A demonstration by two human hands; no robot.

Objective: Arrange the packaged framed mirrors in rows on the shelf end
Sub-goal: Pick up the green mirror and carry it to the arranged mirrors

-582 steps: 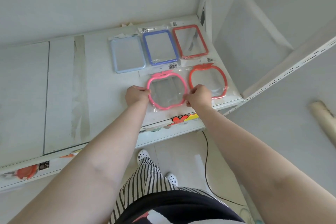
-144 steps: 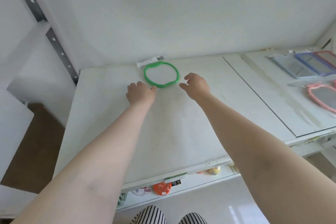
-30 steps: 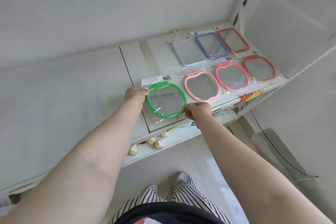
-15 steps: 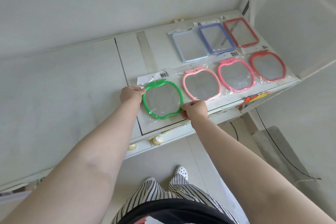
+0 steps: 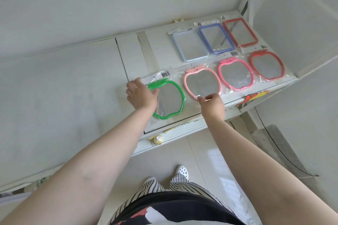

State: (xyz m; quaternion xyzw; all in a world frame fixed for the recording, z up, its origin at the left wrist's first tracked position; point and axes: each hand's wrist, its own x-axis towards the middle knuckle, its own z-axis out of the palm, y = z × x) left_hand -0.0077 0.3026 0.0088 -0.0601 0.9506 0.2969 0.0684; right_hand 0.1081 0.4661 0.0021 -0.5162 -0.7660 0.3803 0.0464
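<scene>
— Mirrors on the shelf (image 5: 139, 49): how do they lie around the green apple-framed mirror (image 5: 169, 101)?

— Green sits flat in its clear wrap at the front of the shelf. Just right of it lies the pale pink apple mirror (image 5: 201, 81), then the deeper pink apple mirror (image 5: 236, 74), then the red apple mirror (image 5: 267, 65) at the shelf end. Behind that row, further back and to the right of the green one, are three rectangular ones: light blue (image 5: 190, 45), blue (image 5: 216, 37) and red (image 5: 240, 32).

— And the hands?

— The left hand (image 5: 140, 95) lies over the green frame's upper left edge, by the leaf, its fingers loosely spread and relaxed, grasping nothing. The right hand (image 5: 212, 104) is to the green mirror's right, at the near edge of the pale pink one, thumb and forefinger drawn together at the wrap there; whether they actually pinch the plastic cannot be told.

— Anything below?

— Under the green mirror, a small yellow bottle (image 5: 158, 139) shows on a lower shelf.
</scene>
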